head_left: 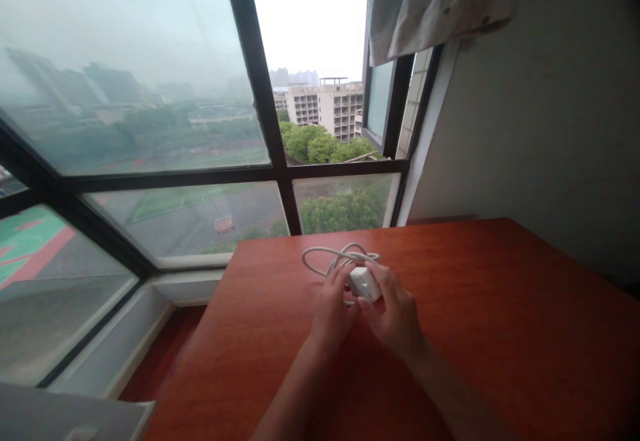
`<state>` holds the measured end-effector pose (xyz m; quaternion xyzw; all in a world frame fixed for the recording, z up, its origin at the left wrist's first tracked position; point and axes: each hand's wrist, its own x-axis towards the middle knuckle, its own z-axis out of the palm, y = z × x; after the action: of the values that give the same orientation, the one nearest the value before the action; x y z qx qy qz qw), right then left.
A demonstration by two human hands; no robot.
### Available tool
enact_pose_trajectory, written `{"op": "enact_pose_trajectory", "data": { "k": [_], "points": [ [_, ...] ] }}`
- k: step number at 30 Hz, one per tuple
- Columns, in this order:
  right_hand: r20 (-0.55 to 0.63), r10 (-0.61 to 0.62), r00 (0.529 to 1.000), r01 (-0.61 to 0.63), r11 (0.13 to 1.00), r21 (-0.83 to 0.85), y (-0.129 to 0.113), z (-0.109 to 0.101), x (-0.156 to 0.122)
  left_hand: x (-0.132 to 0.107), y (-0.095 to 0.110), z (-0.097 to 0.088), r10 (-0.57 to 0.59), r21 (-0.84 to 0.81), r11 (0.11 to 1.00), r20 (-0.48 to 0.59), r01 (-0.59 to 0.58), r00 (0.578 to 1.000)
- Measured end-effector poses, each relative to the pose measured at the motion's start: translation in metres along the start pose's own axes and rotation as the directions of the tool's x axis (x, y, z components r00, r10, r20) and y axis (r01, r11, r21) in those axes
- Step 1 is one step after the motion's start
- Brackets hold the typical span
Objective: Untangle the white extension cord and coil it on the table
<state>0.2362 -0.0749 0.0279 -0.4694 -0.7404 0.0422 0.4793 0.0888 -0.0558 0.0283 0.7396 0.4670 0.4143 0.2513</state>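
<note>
A small white block that looks like a charger (364, 283) sits between my two hands, just above the table (480, 294) or touching it; I cannot tell which. My left hand (334, 307) is closed on its left side, with the fingers curled round the edge. From the other side my right hand (396, 309) grips it, thumb at the lower edge and fingers over the top right. Behind the hands, a whitish cable (318, 249) lies in loose loops on the wood. Where the cable meets the block is hidden by my fingers.
Beyond the table's far edge stands a dark-framed window (280, 173) with one open pane at right. A stained curtain (440, 7) hangs over its upper right. A wall (530, 127) rises at the right, and a pale grey surface (75, 411) shows at the lower left.
</note>
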Motion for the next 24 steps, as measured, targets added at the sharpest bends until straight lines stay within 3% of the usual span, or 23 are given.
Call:
{"op": "enact_pose_trajectory", "data": {
  "k": [5, 8, 11, 13, 17, 21, 24],
  "points": [
    [0.021, 0.164, 0.986, -0.159, 0.977, -0.143, 0.009, 0.01, 0.002, 0.002, -0.006, -0.015, 0.098, 0.109, 0.989, 0.053, -0.103, 0.994],
    [-0.008, 0.213, 0.977, -0.212, 0.968, -0.135, 0.013, 0.012, 0.002, 0.005, -0.012, -0.033, 0.034, 0.197, 0.98, -0.12, -0.01, 0.992],
    [-0.01, 0.204, 0.979, -0.204, 0.974, -0.101, 0.012, 0.014, 0.001, 0.008, -0.024, -0.044, -0.095, 0.218, 0.963, -0.274, 0.158, 0.957],
    [-0.012, 0.199, 0.98, -0.2, 0.977, -0.068, 0.012, 0.017, 0.0, 0.01, -0.032, -0.045, -0.192, 0.185, 0.954, -0.23, 0.236, 0.954],
    [-0.03, 0.201, 0.979, -0.2, 0.98, 0.016, 0.019, 0.028, -0.003, 0.009, -0.039, -0.033, -0.294, -0.032, 0.955, -0.028, 0.293, 0.955],
    [-0.05, 0.281, 0.958, -0.272, 0.952, 0.143, 0.033, 0.042, -0.007, 0.006, -0.034, -0.019, -0.262, -0.247, 0.928, 0.101, 0.279, 0.96],
    [-0.055, 0.445, 0.894, -0.412, 0.865, 0.287, 0.04, 0.051, -0.011, 0.004, -0.03, -0.011, -0.199, -0.297, 0.927, 0.131, 0.23, 0.971]
  ]
}}
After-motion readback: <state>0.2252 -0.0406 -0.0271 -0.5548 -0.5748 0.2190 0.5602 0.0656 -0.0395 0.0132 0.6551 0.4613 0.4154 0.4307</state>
